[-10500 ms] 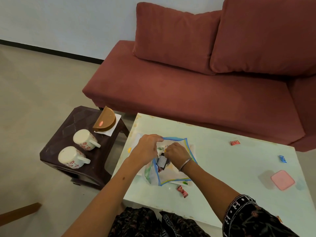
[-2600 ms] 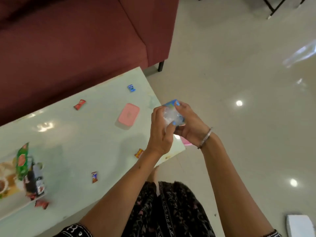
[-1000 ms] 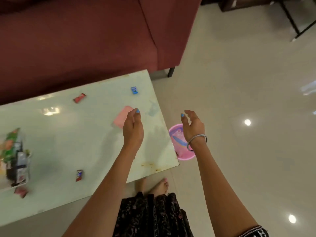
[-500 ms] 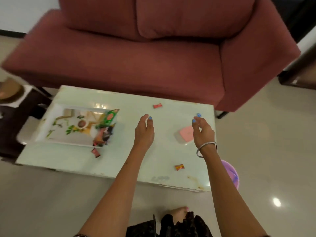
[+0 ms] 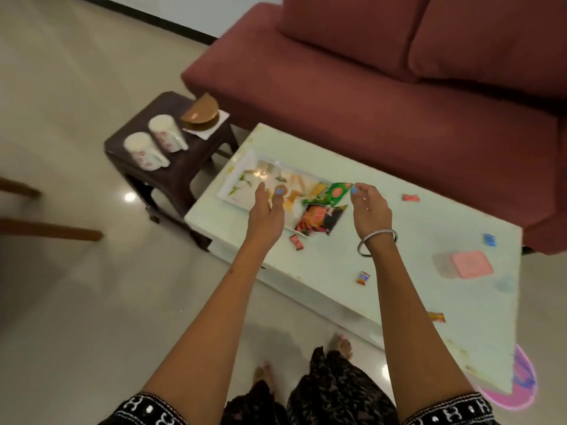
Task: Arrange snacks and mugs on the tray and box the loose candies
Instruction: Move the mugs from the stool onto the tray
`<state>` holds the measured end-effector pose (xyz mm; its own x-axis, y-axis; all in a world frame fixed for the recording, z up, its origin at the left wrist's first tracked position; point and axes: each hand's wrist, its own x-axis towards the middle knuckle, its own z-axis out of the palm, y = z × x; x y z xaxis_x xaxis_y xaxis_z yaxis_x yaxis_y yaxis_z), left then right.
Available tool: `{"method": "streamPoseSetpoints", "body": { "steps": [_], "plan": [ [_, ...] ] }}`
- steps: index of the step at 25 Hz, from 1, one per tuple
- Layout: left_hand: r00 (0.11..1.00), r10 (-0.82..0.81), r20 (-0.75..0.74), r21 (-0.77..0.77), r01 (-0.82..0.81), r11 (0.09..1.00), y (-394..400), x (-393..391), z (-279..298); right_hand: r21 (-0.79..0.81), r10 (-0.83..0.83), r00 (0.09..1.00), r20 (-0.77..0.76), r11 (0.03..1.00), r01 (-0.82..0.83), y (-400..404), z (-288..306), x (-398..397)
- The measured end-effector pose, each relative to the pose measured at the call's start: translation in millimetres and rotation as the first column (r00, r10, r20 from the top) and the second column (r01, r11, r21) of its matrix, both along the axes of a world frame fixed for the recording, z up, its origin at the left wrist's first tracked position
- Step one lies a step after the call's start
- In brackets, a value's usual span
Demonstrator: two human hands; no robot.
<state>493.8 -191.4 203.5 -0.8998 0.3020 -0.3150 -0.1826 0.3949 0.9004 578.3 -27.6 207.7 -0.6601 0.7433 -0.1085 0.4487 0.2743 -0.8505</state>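
Observation:
A white patterned tray point(image 5: 239, 185) lies at the left end of the pale table point(image 5: 399, 240). A green snack packet point(image 5: 329, 193) and a dark red one point(image 5: 320, 219) rest on its right part. My left hand point(image 5: 265, 214) hovers over the tray's near edge, open and holding nothing. My right hand point(image 5: 369, 210) is open just right of the packets, its thumb close to the green packet's corner. Loose candies lie on the table: red point(image 5: 296, 242), red point(image 5: 410, 197), blue point(image 5: 490, 239), orange-blue point(image 5: 363, 277), orange point(image 5: 436, 316). A pink-lidded box point(image 5: 471, 264) sits at the right. Two white mugs point(image 5: 144, 150) point(image 5: 167, 133) lie on a dark stool point(image 5: 184, 167).
A brown half-round holder point(image 5: 201, 113) on a white napkin shares the stool. A maroon sofa point(image 5: 383, 96) runs behind the table. A pink bin point(image 5: 518, 391) stands on the floor by the table's right corner. Wooden legs point(image 5: 46, 228) show at the left.
The view has swung left, back over the tray and stool. Both hands, empty after the wrapper went into the pink bin, have moved from the table's right side to the tray.

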Motion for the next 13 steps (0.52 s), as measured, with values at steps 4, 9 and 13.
{"method": "streamPoseSetpoints", "body": {
  "steps": [4, 9, 13],
  "plan": [
    [0.994, 0.111, 0.004, 0.004, -0.111, 0.994, -49, -36, -9, -0.001, 0.137, 0.99, 0.032, 0.991, -0.137, -44, 3, -57],
    [0.973, 0.232, -0.019, 0.023, -0.231, 0.973, -77, -87, -16, 0.022, 0.292, 0.956, 0.028, 0.956, -0.292, -74, 0, -131],
    [0.948, 0.315, -0.047, -0.013, -0.316, 0.949, -89, -140, -10, -0.007, 0.405, 0.914, 0.021, 0.914, -0.405, -92, 4, -199]
  ]
}}
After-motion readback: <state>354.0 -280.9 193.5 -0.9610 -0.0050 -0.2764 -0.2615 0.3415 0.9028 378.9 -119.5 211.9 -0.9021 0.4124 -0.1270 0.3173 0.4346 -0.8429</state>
